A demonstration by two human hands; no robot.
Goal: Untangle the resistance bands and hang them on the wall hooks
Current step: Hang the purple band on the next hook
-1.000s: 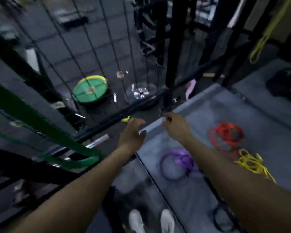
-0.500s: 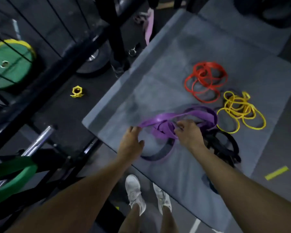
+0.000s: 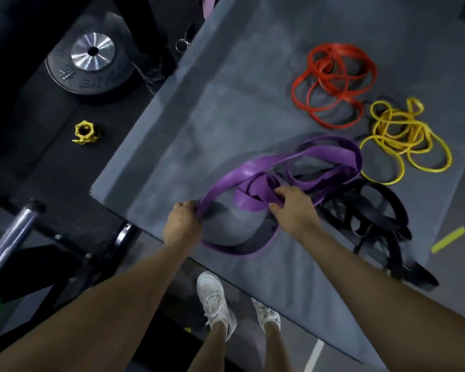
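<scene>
- Grey mat (image 3: 226,108) underlies all bands; four tangles on it, running from centre toward 2 o'clock.
- Purple band (image 3: 317,153) lies mid-mat, widest of the lot; long axis roughly 8 to 2 o'clock, far loop ending beside the yellow bands (image 3: 403,140).
- Black bands (image 3: 373,210) sit at 4 o'clock of the purple, overlapping its right edge; likely interlocked there, though which strand passes over which cannot be told.
- Red bands (image 3: 333,84) at 1 o'clock, apart from the purple; yellow just touching or just beside the purple's far loop, unclear which.
- Left hand (image 3: 183,224) curled tight round the purple near-end loop at 8 o'clock of the tangle.
- Right hand (image 3: 293,208) pinches the knotted middle folds, thumb under, fingers over.
- Bulk of the tangle lies at 2 o'clock from both grips; right hand nearer the knot, so judged the working hand, left the anchor.
- Purple strand below the wrists dark in shadow; fingertips of both hands hidden by band and knuckles.
- Wall hooks not in view.
</scene>
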